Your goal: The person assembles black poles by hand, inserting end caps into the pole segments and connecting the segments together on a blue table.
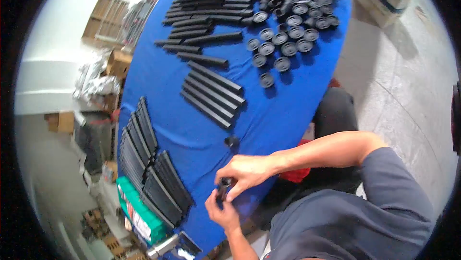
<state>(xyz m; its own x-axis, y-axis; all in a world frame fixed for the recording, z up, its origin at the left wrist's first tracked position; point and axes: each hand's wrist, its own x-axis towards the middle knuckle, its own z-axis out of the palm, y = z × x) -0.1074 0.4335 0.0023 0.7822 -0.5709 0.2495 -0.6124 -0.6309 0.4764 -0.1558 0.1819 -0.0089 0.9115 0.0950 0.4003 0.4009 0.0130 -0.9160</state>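
Between my hands, near the table's front edge, is a small black plastic piece (224, 184) with a round, open-looking end. My right hand (252, 170) pinches it from above with thumb and fingers. From below, my left hand (224, 213) grips the same piece, its fingertips close to the right thumb. The lower part of the piece is hidden by my fingers. A similar small black part (232, 141) lies alone on the blue cloth just beyond my right hand. Farther up, a row of black strips (212, 94) lies side by side.
Many black round-ended parts (288, 49) cluster at the far right of the blue-covered table (283, 109). More black strips (211, 1) lie at the far end. Stacked dark strips (161, 190) and a green box (139, 207) are on the left. A red item (295, 173) sits under my right forearm.
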